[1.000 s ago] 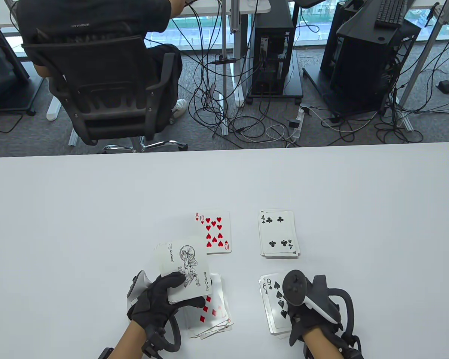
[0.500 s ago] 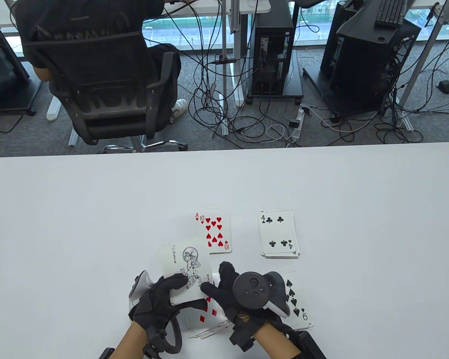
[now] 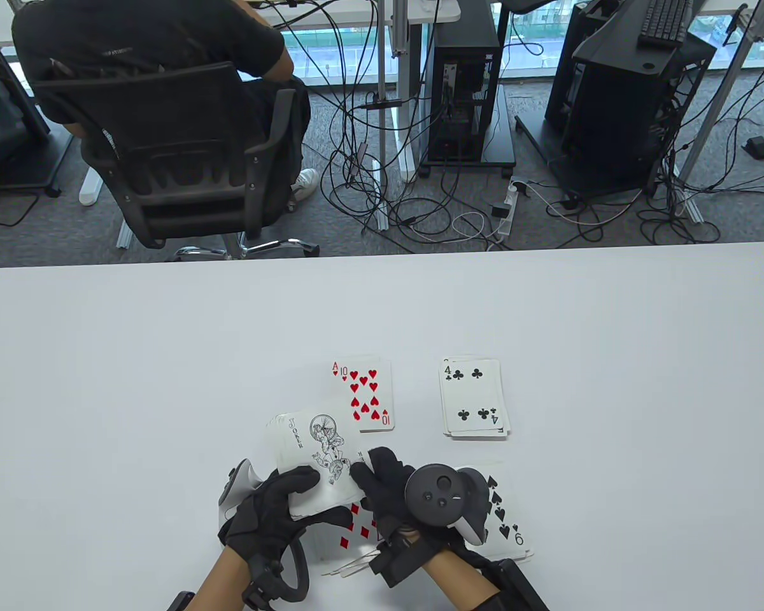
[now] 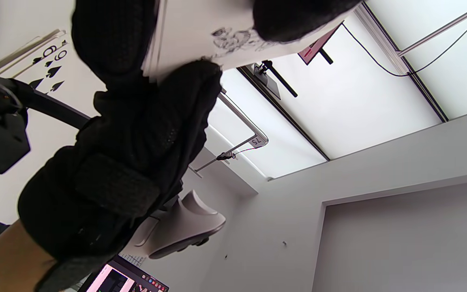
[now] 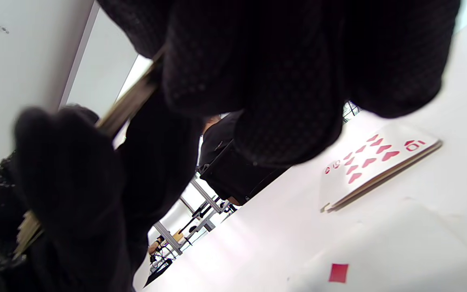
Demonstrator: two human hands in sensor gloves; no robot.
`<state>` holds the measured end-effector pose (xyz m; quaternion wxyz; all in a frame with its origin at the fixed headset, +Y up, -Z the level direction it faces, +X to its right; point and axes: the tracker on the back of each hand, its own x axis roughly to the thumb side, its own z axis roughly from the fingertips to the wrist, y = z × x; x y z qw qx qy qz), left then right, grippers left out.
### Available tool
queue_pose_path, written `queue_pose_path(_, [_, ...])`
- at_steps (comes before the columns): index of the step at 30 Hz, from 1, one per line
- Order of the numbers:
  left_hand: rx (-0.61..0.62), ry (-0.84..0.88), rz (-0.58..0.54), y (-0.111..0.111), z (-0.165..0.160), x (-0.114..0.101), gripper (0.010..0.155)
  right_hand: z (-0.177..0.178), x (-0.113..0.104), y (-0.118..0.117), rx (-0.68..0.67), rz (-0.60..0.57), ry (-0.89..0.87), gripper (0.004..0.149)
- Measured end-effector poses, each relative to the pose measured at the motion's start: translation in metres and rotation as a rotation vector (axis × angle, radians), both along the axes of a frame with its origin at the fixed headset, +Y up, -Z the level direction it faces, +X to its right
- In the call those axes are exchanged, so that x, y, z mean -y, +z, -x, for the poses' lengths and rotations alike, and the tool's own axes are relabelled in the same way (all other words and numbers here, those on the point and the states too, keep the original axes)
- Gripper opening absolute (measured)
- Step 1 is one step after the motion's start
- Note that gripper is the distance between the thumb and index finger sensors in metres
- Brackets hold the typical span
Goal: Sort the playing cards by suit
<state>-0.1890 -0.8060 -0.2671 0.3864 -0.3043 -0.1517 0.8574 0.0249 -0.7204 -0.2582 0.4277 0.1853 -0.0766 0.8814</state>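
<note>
**Joker deck held above the diamonds**

While fanned slightly, glossy rectangular joker-topped deck [image 3: 315,461] gripped in knit-gloved left hand [image 3: 274,515], pinched at its right edge by right hand [image 3: 388,493]. Beneath, loose diamonds pile [image 3: 356,541]; just beside, spades pile [image 3: 509,522]; farther off on smooth white tabletop [image 3: 165,382], neat hearts pile [image 3: 364,394] and clubs pile [image 3: 474,398].

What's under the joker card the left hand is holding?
More cards stacked beneath the joker in the left hand; their faces are covered. Lower down lies the diamonds pile, partly hidden.
</note>
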Motion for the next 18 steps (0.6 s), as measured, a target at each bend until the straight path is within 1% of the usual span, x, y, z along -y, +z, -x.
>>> queue_pose_path(6, [0.003,0.018,0.003,0.0,0.0,0.0,0.051,-0.02,-0.005,-0.008,0.063,0.03,-0.045,0.041])
queue_pose_path(9, [0.005,0.027,-0.004,0.0,0.0,-0.001,0.051,-0.039,-0.01,-0.013,0.083,0.073,-0.116,0.041])
queue_pose_path(11, [0.004,0.03,-0.004,-0.001,0.0,-0.001,0.051,-0.055,-0.015,-0.017,0.121,0.094,-0.149,0.041])
queue_pose_path(14, [-0.003,0.029,0.0,-0.001,0.0,0.0,0.051,-0.088,-0.023,-0.028,0.123,0.104,-0.206,0.041])
queue_pose_path(16, [-0.006,0.031,0.002,-0.001,0.0,0.0,0.051,-0.112,-0.025,-0.034,0.152,0.126,-0.203,0.041])
queue_pose_path(18, [-0.009,0.032,0.001,-0.001,0.0,-0.001,0.051,-0.148,-0.025,-0.039,0.284,0.126,-0.153,0.041])
